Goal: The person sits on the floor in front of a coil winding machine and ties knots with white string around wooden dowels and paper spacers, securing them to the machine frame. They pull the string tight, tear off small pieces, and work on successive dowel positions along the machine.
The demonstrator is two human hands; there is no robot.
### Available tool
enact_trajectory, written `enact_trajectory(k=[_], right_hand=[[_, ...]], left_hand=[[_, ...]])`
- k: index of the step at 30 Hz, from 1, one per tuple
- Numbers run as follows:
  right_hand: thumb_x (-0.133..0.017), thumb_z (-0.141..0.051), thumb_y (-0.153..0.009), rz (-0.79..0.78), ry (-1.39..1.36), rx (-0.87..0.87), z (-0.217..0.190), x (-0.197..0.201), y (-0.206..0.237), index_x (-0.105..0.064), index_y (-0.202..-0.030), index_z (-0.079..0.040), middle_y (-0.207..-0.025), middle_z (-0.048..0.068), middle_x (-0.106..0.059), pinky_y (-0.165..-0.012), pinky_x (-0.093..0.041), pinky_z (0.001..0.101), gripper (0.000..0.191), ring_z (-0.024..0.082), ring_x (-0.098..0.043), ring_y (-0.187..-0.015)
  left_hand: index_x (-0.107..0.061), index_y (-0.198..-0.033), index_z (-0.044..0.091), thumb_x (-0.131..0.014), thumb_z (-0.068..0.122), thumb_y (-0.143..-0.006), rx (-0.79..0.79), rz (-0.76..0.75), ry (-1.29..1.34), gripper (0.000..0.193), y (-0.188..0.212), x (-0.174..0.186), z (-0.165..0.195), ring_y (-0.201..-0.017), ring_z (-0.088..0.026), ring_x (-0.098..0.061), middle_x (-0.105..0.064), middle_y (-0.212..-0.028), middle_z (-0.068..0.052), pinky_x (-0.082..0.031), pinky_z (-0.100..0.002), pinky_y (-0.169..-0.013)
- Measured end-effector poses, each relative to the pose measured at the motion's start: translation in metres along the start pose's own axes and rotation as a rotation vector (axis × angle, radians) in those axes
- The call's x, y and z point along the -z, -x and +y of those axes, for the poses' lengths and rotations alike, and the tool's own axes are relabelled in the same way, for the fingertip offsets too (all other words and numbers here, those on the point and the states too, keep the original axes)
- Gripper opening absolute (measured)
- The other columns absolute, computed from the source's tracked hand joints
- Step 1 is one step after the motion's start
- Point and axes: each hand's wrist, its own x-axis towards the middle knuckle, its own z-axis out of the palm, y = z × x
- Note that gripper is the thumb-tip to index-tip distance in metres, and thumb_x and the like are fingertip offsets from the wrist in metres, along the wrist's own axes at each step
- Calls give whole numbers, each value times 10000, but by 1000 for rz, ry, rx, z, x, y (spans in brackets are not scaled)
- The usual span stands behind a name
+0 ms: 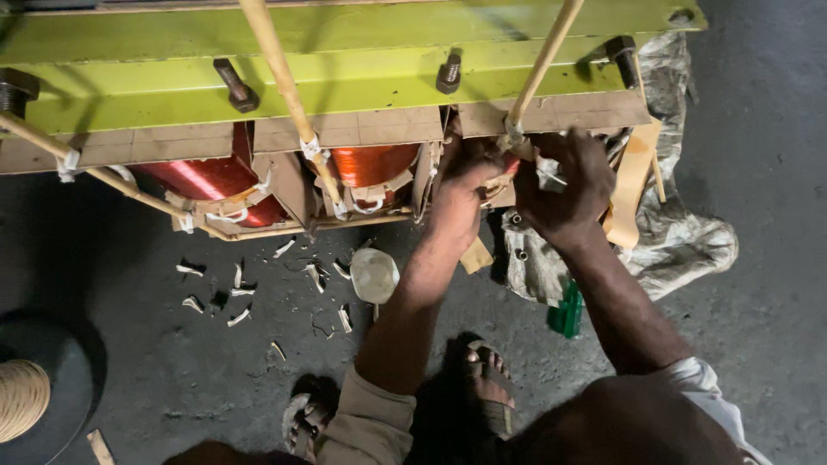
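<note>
I look down on a transformer with a yellow-green steel frame (345,60) and red copper coils (372,162) set in brown insulating board. Tan paper-wrapped leads (281,73) run up from the coils, tied with white tape. My left hand (461,194) reaches into the right-hand coil area, fingers curled around something I cannot make out. My right hand (564,185) is closed at the base of the right lead (541,69), pinching white tape (549,176) there.
Bolts (234,86) stick out of the frame. White tape scraps (237,293) and a pale round roll (374,275) lie on the dark floor. A green tool (566,312) and crumpled plastic sheet (689,250) sit right. My sandalled feet (487,383) are below. A twine spool (19,398) sits at left.
</note>
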Motion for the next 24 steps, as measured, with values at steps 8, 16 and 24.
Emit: enact_trajectory(k=[8,16,24], right_hand=[[-665,-30,-899,354,-431,-658,-21,28,32,-292,-1579,-61,-1192,112,-485,-849,-474,368,776,200,-501,-906],[-864,-92,-1004,308,-750,-804,-32,6,27,-338,-1569,-12,-1499,99,-457,-1062,-591,360,776,209,-642,-1227],[-835,65,-1047,179,-573,-673,-49,24,5,-312,-1522,18,-1562,158,-399,-919,-651,352,708,286,-784,-1131]], left_hand=[[-539,-1373,81,-684,27,-1043,-233,-90,184,365,-1,-25,3,-1155,-150,-634,-650,-1206,-21,-536,-368,-1076],[-629,-1258,32,-652,23,-1077,-270,-15,-20,183,2,-38,14,-985,-153,-666,-729,-1064,-63,-552,-318,-933],[-700,-1177,-2,-718,-101,-978,-894,232,-626,223,28,-59,30,-969,-186,-713,-716,-1087,-109,-598,-282,-822]])
